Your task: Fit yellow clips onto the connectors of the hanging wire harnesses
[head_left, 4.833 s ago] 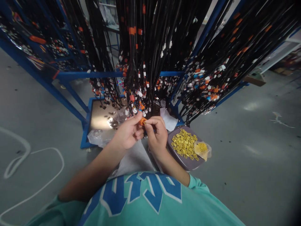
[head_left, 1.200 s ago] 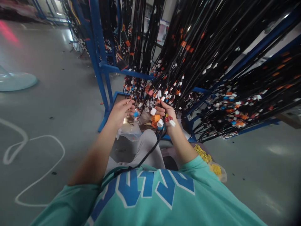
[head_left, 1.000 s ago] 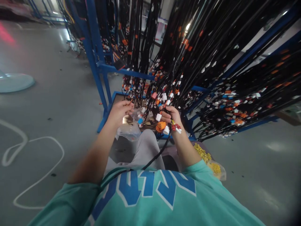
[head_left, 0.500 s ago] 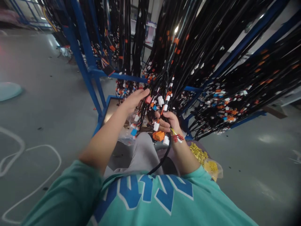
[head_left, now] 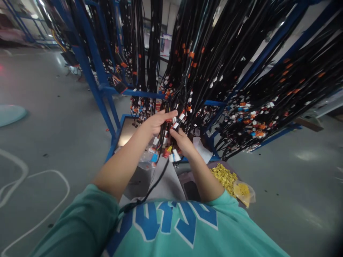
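A black wire harness hangs in front of me, its lower end branching into white, orange and red connectors. My left hand reaches in from the left with a finger stretched across the branches, its tip at the white connectors; its other fingers are partly hidden. Lower and to the right, my right hand is closed around the harness branches, thumb in front. Below it dangle a white connector and a red connector with yellow. A black cable runs down to my shirt.
Dense bundles of hanging harnesses fill a blue metal rack. A blue connector hangs low near a plastic bag. Yellow small parts lie in a container at lower right, beside a bag of them.
My right hand has moved left and turned, closing on the branches. My left hand has shifted slightly right and down. The orange connector below is now out of sight; the black cable swung left.
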{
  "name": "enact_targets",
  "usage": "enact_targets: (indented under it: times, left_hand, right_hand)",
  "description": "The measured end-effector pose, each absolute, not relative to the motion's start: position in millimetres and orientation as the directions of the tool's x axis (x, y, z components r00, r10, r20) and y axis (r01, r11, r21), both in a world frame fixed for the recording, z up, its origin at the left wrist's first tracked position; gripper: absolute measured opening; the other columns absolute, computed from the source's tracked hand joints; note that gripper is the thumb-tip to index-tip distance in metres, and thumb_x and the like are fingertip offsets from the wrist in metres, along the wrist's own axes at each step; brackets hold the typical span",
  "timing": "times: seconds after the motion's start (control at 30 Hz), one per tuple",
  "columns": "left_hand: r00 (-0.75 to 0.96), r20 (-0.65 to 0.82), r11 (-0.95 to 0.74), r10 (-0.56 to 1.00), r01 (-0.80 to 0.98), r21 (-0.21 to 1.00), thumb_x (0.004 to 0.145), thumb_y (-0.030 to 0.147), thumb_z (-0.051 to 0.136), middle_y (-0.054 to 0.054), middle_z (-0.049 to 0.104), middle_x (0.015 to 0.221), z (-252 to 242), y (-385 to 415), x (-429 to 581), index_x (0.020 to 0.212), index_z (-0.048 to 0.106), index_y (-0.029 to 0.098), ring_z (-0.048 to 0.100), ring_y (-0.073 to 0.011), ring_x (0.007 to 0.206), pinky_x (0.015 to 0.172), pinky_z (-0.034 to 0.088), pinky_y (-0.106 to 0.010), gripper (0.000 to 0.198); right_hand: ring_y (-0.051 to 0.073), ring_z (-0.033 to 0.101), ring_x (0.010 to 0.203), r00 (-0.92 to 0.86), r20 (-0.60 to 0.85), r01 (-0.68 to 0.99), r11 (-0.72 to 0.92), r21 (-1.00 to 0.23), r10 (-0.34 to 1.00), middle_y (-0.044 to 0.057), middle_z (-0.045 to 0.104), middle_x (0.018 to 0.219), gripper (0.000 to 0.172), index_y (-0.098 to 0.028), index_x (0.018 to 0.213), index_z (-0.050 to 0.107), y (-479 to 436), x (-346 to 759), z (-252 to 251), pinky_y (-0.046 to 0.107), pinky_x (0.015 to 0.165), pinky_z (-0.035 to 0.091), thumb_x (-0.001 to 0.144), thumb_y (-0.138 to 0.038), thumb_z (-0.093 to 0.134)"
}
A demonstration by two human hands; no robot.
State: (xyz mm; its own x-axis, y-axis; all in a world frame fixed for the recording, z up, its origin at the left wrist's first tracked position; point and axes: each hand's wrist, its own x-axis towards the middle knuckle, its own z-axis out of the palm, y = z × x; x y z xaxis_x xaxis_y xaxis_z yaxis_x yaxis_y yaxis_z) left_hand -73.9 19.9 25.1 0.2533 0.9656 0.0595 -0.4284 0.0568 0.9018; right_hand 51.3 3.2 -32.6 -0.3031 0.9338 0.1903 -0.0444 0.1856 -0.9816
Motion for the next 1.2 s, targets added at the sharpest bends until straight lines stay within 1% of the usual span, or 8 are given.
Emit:
enact_targets:
  times: [0.17,0.37,0.53,0.67,0.77,0.9,1.03,1.2]
  left_hand:
    - [0.107,0.197,-0.171,0.974,-0.219,0.961,0.047,0.014,0.083,-0.001,0.064,0.068,30.7,7.8,-64.9,0.076,0.059,0.015,0.059,-0.015,0.065,0.071,0.047,-0.033,0.038]
    - [-0.011,0.251,-0.252,0.968,-0.063,0.966,0.048,0.007,0.075,0.001,0.058,0.062,37.4,1.9,-72.5,0.07,0.055,0.015,0.055,-0.0127,0.06,0.061,0.044,-0.028,0.031]
    - [0.109,0.191,-0.177,0.976,-0.125,0.976,0.049,0.009,0.072,0.004,0.058,0.057,39.1,0.5,-93.8,0.072,0.053,0.016,0.054,-0.011,0.051,0.053,0.043,-0.025,0.031]
    - [0.141,0.137,-0.118,0.981,-0.136,0.984,0.048,0.009,0.071,0.005,0.061,0.061,48.6,-6.1,-118.3,0.079,0.054,0.017,0.057,-0.0129,0.055,0.055,0.046,-0.026,0.036]
    - [0.153,0.101,-0.086,0.983,-0.102,0.991,0.047,0.008,0.072,0.005,0.061,0.065,63.5,-14.4,-141.2,0.084,0.054,0.018,0.057,-0.0123,0.06,0.059,0.046,-0.026,0.042]
    - [0.182,0.032,-0.022,0.983,-0.057,0.998,0.047,0.01,0.071,0.006,0.058,0.067,95.4,-31.3,-174.9,0.09,0.052,0.019,0.054,-0.0114,0.061,0.06,0.044,-0.025,0.047]
    - [0.2,0.032,-0.047,0.979,0.071,0.996,0.046,0.015,0.071,0.003,0.058,0.075,142.6,-49.5,-209.2,0.09,0.051,0.018,0.053,-0.0134,0.069,0.064,0.043,-0.027,0.049]
    - [0.158,0.115,-0.187,0.981,0.592,0.784,0.051,0.018,0.066,-0.001,0.059,0.085,218.3,-64.9,-249.8,0.091,0.052,0.017,0.054,-0.0185,0.08,0.073,0.042,-0.031,0.042]
  right_hand:
    - [0.029,0.05,0.12,-0.25,0.296,0.242,0.355,-0.903,0.922,0.011,0.063,0.109,0.022,-0.018,0.097,0.056,12.9,34.7,-31.5,0.042,0.101,0.036,0.081,-0.033,0.055]
    - [0.027,0.057,0.108,-0.359,0.354,0.26,0.456,-0.851,0.864,0.011,0.063,0.111,0.036,-0.017,0.107,0.055,8.2,32.5,-30.4,0.04,0.092,0.044,0.081,-0.04,0.057]
    - [0.019,0.061,0.07,-0.549,0.336,0.173,0.497,-0.85,0.766,0.003,0.063,0.072,0.041,-0.018,0.078,0.058,23.9,46.6,-23.5,0.033,0.068,0.05,0.078,-0.059,0.054]
    - [0.018,0.061,0.066,-0.358,0.472,0.184,0.556,-0.81,0.806,0.004,0.063,0.078,0.043,-0.02,0.097,0.058,62.5,52.9,5.2,0.034,0.061,0.052,0.081,-0.059,0.049]
    - [0.023,0.062,0.087,-0.196,0.747,0.378,0.752,-0.54,0.635,0.01,0.061,0.104,0.049,-0.022,0.119,0.051,91.8,48.9,47.6,0.04,0.072,0.053,0.08,-0.05,0.056]
    - [0.035,0.037,0.129,-0.336,0.905,0.629,0.777,0.009,0.261,0.015,0.04,0.138,0.064,-0.023,0.134,0.042,113.7,30.6,120.4,0.055,0.1,0.036,0.076,-0.038,0.065]
    - [0.035,0.041,0.126,-0.64,0.749,0.593,0.73,0.339,0.172,0.011,0.05,0.132,0.052,-0.025,0.125,0.051,119.9,1.3,185.7,0.056,0.103,0.028,0.076,-0.031,0.065]
    - [0.026,0.063,0.087,-0.872,0.467,0.371,0.819,0.438,0.146,0.009,0.069,0.09,0.032,-0.019,0.103,0.063,109.7,-35.0,242.5,0.037,0.079,0.044,0.08,-0.042,0.06]
